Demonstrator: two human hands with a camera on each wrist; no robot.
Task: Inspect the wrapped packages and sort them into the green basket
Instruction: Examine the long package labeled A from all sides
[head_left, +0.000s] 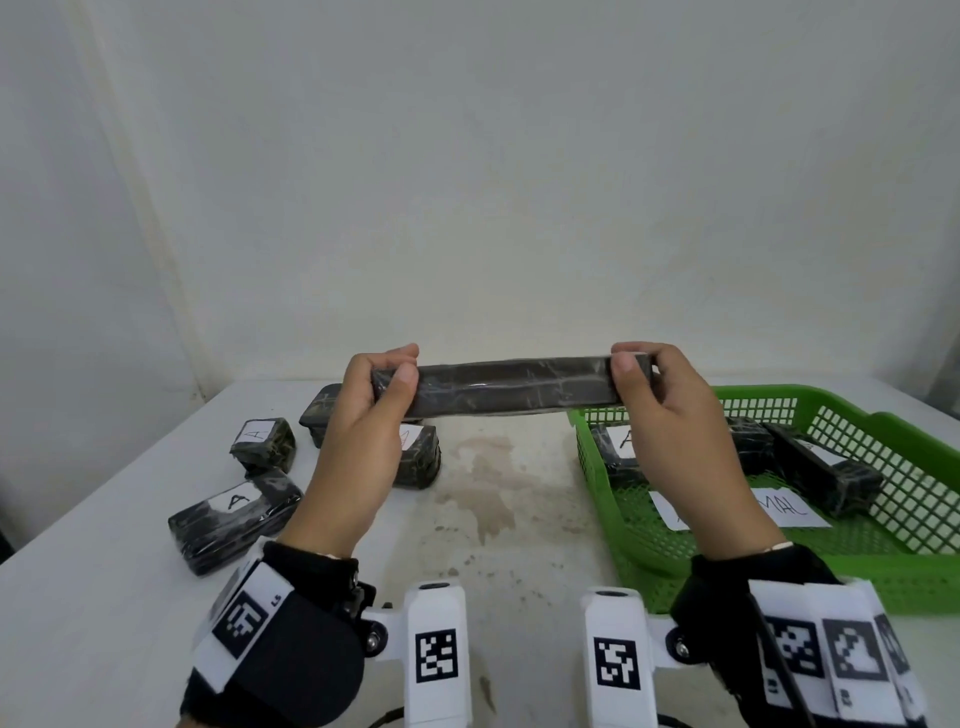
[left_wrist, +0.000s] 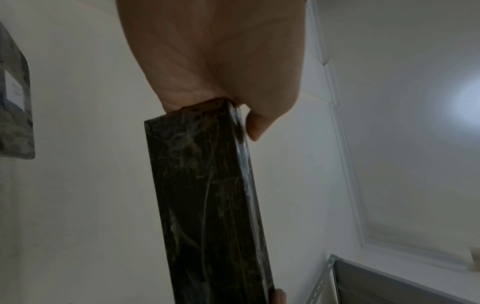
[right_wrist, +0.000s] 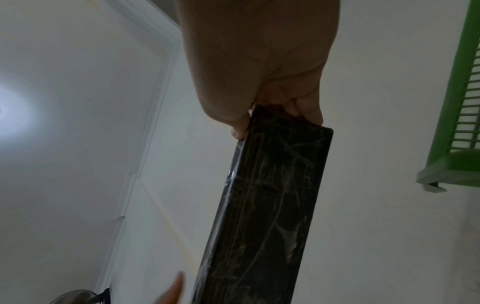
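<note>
Hands gripped one long wrapped package (head_left: 511, 385) by its ends: left hand (head_left: 363, 436), right hand (head_left: 675, 431). Green basket (head_left: 649, 561) lay beneath the right hand.

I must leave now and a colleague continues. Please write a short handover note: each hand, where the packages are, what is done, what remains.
Left hand and right hand each grip one end of the long dark film-wrapped package, held level above the white table for inspection.
Done: at least three dark wrapped packages lie in the green plastic mesh basket, on your right.
Left: four dark wrapped packages on the table at your left, three showing white "A" labels, for example the nearest one. Finish checking the held package, put it in the basket, then handle those.
</note>
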